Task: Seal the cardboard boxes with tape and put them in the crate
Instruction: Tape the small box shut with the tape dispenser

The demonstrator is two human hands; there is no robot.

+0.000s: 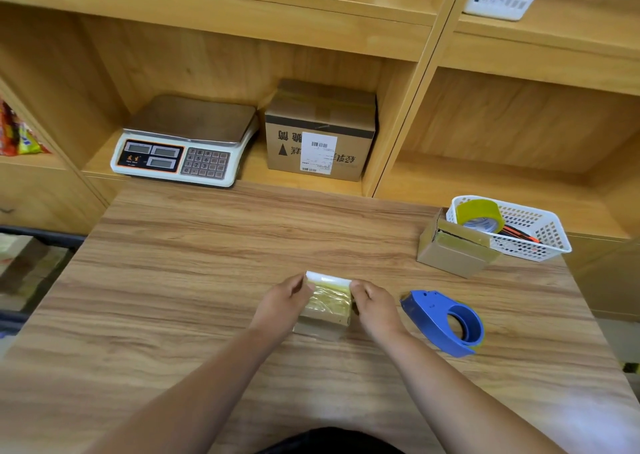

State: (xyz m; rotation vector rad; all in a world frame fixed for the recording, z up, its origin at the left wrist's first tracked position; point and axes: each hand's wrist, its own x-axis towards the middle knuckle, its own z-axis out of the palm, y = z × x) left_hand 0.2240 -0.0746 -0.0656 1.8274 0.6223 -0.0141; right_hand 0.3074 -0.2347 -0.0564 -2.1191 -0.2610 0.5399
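A small taped box (327, 310) is being gripped on the surface (207, 263) between the left hand (284, 306) and the right hand (375, 306).

Your left hand (284, 303) and right hand (375, 306) hold the small box (327, 310) from either side, on the table (207, 263), toward your edge; the tape dispenser (446, 322) lies just right of your right hand; farther back on the right, a second box (453, 249) touches the basket (540, 242) from the left; a tape roll (479, 214) sits in that basket; behind the table, on the shelf (298, 176), the scale (187, 142) stands left, the large carton (320, 131) just right of it.
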